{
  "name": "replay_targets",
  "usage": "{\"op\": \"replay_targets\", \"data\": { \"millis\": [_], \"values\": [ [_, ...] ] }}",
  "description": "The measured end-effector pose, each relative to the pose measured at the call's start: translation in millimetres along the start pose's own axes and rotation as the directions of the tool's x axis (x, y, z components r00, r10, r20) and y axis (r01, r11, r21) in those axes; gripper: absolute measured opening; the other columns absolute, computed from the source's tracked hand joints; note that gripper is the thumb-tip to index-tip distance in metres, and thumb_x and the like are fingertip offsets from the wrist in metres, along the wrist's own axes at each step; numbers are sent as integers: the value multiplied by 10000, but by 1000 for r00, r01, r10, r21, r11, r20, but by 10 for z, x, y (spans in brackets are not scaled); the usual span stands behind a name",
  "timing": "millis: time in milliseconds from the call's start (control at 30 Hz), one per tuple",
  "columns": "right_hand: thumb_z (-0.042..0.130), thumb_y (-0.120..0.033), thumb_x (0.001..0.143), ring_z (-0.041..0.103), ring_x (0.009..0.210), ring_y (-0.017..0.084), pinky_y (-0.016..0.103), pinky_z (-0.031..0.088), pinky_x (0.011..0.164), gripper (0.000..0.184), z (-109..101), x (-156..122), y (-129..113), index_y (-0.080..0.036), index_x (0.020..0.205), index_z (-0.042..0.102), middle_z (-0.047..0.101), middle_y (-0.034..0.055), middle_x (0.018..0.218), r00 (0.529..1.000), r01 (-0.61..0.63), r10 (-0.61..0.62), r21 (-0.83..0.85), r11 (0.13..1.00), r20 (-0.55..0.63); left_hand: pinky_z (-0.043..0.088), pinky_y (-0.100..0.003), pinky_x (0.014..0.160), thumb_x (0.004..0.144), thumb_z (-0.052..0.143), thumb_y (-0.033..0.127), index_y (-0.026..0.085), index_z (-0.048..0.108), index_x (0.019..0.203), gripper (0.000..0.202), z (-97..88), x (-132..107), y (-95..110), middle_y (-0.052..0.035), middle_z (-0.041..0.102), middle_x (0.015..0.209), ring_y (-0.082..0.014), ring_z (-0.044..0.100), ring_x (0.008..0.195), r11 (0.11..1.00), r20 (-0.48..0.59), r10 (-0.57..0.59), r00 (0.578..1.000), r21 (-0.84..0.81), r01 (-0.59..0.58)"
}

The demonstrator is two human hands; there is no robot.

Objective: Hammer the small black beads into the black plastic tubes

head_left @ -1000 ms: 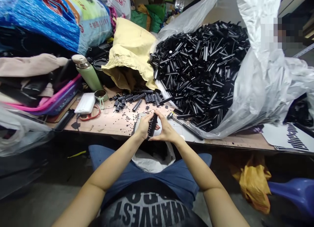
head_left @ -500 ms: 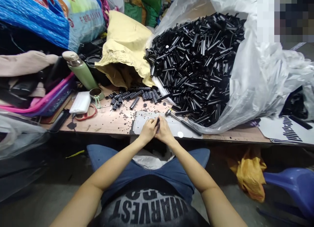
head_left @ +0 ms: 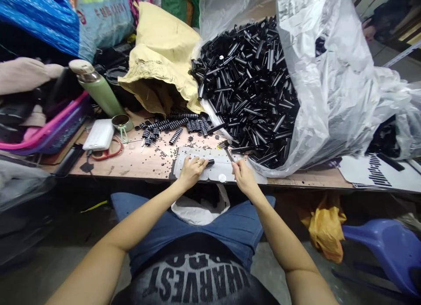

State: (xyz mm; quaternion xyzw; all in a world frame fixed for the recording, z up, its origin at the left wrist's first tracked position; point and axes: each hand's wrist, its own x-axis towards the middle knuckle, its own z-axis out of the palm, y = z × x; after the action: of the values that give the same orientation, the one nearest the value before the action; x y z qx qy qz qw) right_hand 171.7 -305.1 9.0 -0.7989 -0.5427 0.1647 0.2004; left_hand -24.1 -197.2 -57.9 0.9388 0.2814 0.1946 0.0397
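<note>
My left hand [head_left: 191,171] rests on a grey plate [head_left: 215,174] at the bench's front edge. Its fingers are closed on a short black tube [head_left: 211,162], whose end pokes out to the right. My right hand [head_left: 243,175] is wrapped round the shaft of a small hammer [head_left: 229,154], its metal head toward the pile of black parts. A white disc [head_left: 222,178] lies on the plate between my hands. Behind them, several ridged black-and-silver pieces [head_left: 176,136] lie among tiny scattered black bits.
A clear plastic bag [head_left: 324,103] spills glossy black tubes [head_left: 250,85] at the right. A yellow sack [head_left: 164,46] opens onto the bench. Leftward are a green flask [head_left: 101,92], a white box [head_left: 98,134], red scissors [head_left: 110,153] and a pink basket [head_left: 42,130]. A white bag [head_left: 194,210] sits between my knees.
My hands were together over the plate and have separated. The right has moved rightward and taken hold of the hammer, which lay on the plate. The left keeps the black tube.
</note>
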Motion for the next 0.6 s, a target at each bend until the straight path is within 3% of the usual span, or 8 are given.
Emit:
{"op": "replay_targets", "data": {
  "millis": [200,333,433,500,600],
  "values": [
    [258,-378,994,620,631,214,271,345,572,316,41,-282,-225,-196,967,515,659,56,727,995,15,10,-236,972,104,303,-505,1026,950,292,120,157,502,1320,427,17,-7,116,-135,635,1200,-270,536,1149,1000,24,-29,999,-11,29],
    [171,-374,1007,659,744,206,268,401,634,392,94,-280,-523,-185,1069,509,691,89,865,995,104,-105,-159,982,2,245,-500,1105,946,344,283,38,393,1402,520,138,-8,312,-220,467,1402,-308,392,1331,1000,52,-22,998,21,21],
    [239,-373,1000,673,779,221,280,419,650,376,198,-240,-716,-166,1207,476,705,122,945,968,219,-188,-198,955,165,239,-480,1120,918,353,249,9,368,1413,550,220,7,361,-233,416,1437,-306,332,1376,1000,76,-21,997,22,20],
    [265,-375,998,675,737,228,286,408,630,375,225,-205,-765,-165,1236,465,714,119,915,955,226,-162,-251,941,250,281,-454,1104,917,356,216,16,402,1390,516,218,39,349,-227,432,1426,-294,358,1359,1000,89,-19,996,-7,20],
    [217,-397,1008,661,687,213,274,369,603,378,147,-158,-714,-189,1114,515,709,80,833,981,145,-102,-275,950,164,410,-406,990,927,349,175,51,520,1286,416,89,106,350,-207,576,1263,-273,506,1212,994,162,-88,983,-50,98]
  ]
}}
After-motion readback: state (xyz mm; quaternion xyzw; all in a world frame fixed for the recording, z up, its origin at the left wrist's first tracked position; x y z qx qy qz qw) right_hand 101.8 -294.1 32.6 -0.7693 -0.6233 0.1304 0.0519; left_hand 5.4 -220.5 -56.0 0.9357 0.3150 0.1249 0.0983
